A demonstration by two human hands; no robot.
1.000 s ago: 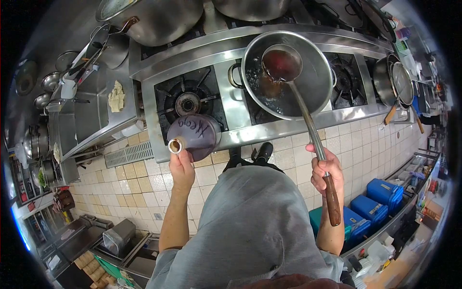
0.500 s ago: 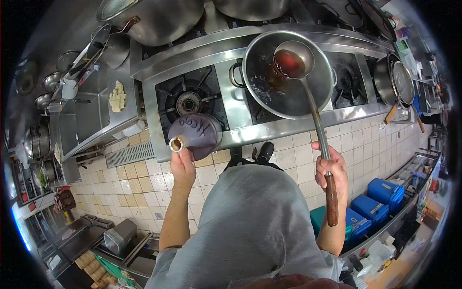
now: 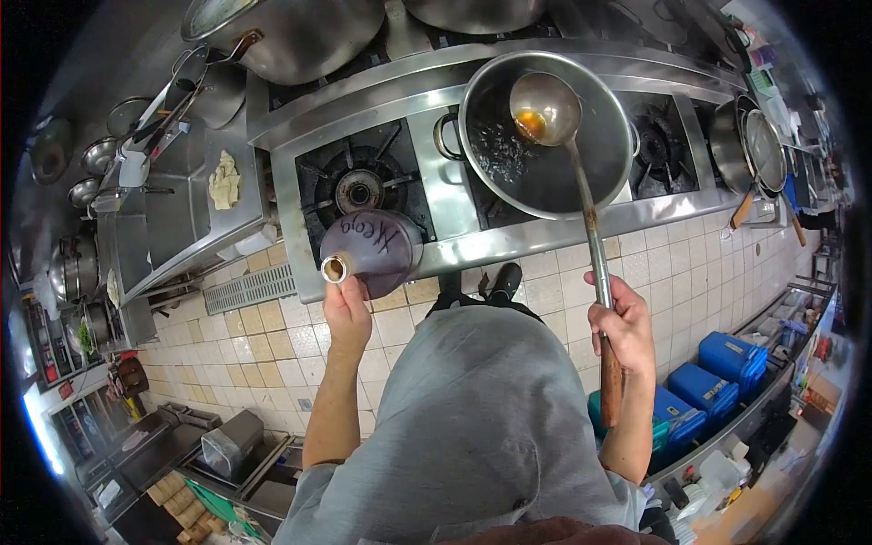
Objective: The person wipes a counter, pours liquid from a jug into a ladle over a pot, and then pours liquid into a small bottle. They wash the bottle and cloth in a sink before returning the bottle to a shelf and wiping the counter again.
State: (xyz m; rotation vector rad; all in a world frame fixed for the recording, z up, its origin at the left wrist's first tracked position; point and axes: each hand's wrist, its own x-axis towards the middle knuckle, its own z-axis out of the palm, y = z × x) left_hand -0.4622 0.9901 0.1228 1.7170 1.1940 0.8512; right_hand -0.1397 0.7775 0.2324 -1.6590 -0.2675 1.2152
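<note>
Ladle (image 3: 549,95), round-bowled metal: right hand (image 3: 625,329), fingers curled round shaft; left hand (image 3: 347,311), fingers pinching smooth, bulbous jug (image 3: 386,259) by neck.

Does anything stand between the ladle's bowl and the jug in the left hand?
Between ladle and jug, the pot's rim is in the way, its side handle close by; beyond, I see only flat steel stovetop.

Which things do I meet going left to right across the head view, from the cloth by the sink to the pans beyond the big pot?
Crumpled cloth → labelled jug → big pot → pans.
</note>
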